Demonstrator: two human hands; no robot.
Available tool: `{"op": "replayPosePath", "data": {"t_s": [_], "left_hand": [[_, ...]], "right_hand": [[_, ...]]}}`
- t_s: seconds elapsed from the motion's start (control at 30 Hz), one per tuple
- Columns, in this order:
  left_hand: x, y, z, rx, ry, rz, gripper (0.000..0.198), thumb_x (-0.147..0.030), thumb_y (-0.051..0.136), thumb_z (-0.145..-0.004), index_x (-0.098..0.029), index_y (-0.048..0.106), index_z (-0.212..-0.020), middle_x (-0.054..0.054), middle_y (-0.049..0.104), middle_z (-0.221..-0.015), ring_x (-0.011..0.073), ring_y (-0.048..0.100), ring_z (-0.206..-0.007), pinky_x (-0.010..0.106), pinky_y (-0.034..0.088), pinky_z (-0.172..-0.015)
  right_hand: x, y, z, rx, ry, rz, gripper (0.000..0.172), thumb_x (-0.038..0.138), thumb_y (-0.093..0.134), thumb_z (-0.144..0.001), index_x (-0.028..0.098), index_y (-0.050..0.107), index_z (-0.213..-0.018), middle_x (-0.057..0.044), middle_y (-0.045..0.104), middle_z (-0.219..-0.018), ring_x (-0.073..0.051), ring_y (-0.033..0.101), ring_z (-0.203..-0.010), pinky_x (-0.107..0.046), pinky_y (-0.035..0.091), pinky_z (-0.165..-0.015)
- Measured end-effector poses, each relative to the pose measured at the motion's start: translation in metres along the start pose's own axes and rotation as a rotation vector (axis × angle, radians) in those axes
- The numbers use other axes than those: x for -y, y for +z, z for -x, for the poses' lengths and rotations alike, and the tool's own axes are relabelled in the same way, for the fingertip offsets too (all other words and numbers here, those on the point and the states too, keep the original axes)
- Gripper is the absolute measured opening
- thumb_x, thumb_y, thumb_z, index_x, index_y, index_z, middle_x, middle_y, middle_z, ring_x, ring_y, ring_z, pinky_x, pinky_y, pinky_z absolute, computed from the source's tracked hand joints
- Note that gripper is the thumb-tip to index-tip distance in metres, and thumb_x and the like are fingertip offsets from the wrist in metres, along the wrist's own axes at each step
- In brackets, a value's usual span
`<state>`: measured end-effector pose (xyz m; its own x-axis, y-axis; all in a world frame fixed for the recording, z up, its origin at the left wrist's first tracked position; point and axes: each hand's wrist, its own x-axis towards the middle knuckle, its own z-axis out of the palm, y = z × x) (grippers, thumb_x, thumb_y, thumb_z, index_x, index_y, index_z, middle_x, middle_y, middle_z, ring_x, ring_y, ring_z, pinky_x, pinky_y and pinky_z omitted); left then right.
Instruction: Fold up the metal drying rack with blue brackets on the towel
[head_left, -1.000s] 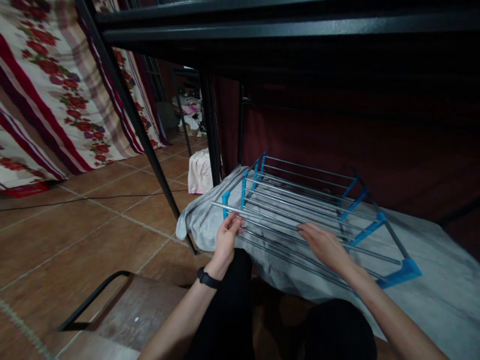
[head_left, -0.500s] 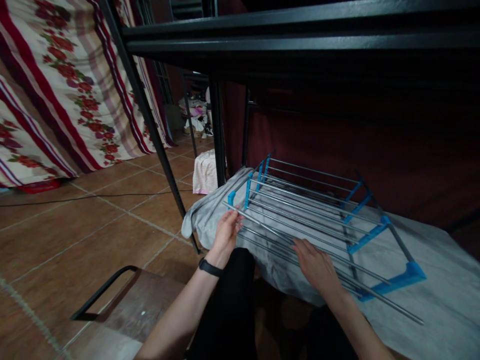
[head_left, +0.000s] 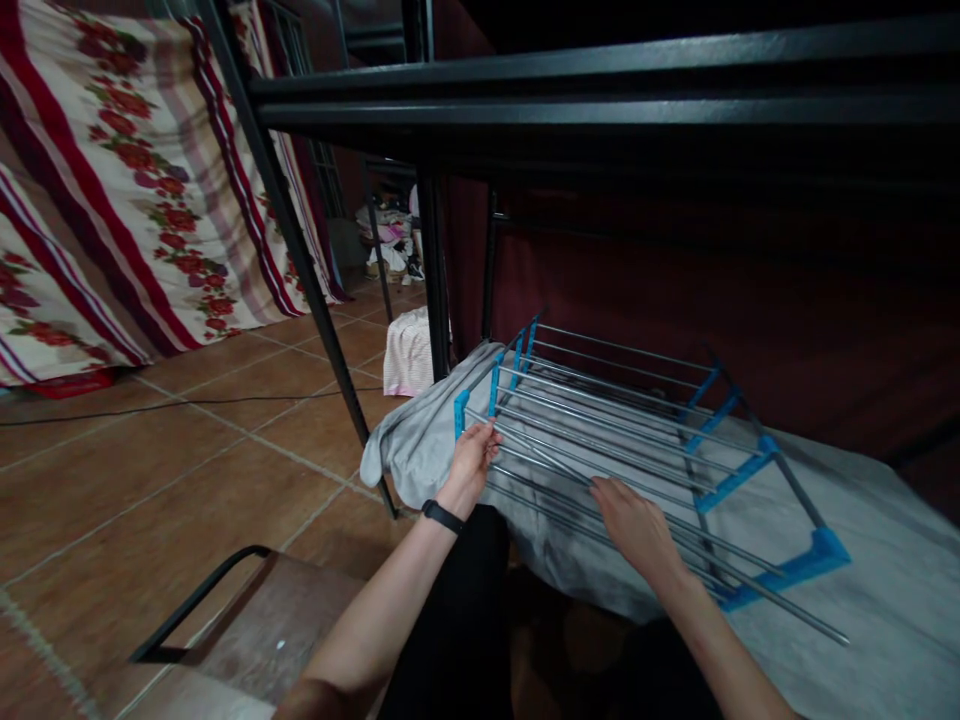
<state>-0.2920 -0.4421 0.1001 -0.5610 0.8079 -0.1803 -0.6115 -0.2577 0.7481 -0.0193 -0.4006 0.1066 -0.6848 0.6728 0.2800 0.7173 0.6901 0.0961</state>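
A drying rack with blue plastic brackets [head_left: 739, 485] and several thin metal bars lies on a grey blanket [head_left: 885, 600]. A loose metal rod [head_left: 795, 605] slants across its near side, its right end sticking out past the near right bracket. My left hand [head_left: 471, 468], with a dark wristband, pinches this rod close to its left end. That end is beside the near left blue bracket [head_left: 460, 412]; whether it sits inside the bracket I cannot tell. Farther right, my right hand [head_left: 637, 530] is closed over the rod's middle, the fingertips partly hidden.
The black metal bunk frame [head_left: 525, 90] crosses overhead, with a slanted post [head_left: 315, 270] at left. A chair or stool [head_left: 277, 620] stands low left on the tiled floor. Beyond are a floral curtain [head_left: 172, 200], a cloth-covered object [head_left: 409, 350] and a black cable [head_left: 225, 401].
My left hand has moved slightly right and down with the rod. The rod's left end no longer extends past the near left bracket. My right hand has barely moved.
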Motion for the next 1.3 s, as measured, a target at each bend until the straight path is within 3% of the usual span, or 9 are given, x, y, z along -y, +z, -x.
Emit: {"op": "replayPosePath", "data": {"t_s": [0.43, 0.9, 1.3], "left_hand": [[-0.006, 0.0, -0.005, -0.026, -0.008, 0.009, 0.017, -0.016, 0.075, -0.07, -0.015, 0.06, -0.078, -0.001, 0.061, -0.066, 0.0085, 0.06, -0.062, 0.017, 0.043, -0.053], [-0.01, 0.005, -0.006, 0.008, 0.002, -0.004, 0.014, -0.017, 0.074, -0.074, -0.015, 0.062, -0.082, -0.001, 0.059, -0.07, 0.0081, 0.06, -0.064, 0.017, 0.044, -0.055], [-0.005, -0.004, -0.012, 0.02, -0.002, 0.008, 0.01, -0.015, 0.071, -0.077, -0.015, 0.064, -0.085, -0.001, 0.061, -0.072, 0.0081, 0.059, -0.065, 0.017, 0.045, -0.056]], "right_hand": [[-0.014, 0.0, -0.018, -0.096, -0.081, -0.068, 0.028, 0.024, 0.038, -0.101, 0.02, 0.063, -0.112, -0.009, 0.069, -0.107, -0.019, 0.066, -0.09, -0.029, 0.049, -0.078], [-0.021, -0.001, -0.025, -0.119, -0.057, -0.118, 0.031, 0.03, 0.036, -0.102, 0.021, 0.064, -0.113, -0.007, 0.069, -0.103, -0.017, 0.065, -0.086, -0.027, 0.046, -0.074], [-0.02, -0.003, -0.027, -0.112, -0.081, -0.122, 0.03, 0.029, 0.036, -0.101, 0.021, 0.064, -0.11, -0.006, 0.069, -0.099, -0.017, 0.065, -0.085, -0.028, 0.047, -0.076]]}}
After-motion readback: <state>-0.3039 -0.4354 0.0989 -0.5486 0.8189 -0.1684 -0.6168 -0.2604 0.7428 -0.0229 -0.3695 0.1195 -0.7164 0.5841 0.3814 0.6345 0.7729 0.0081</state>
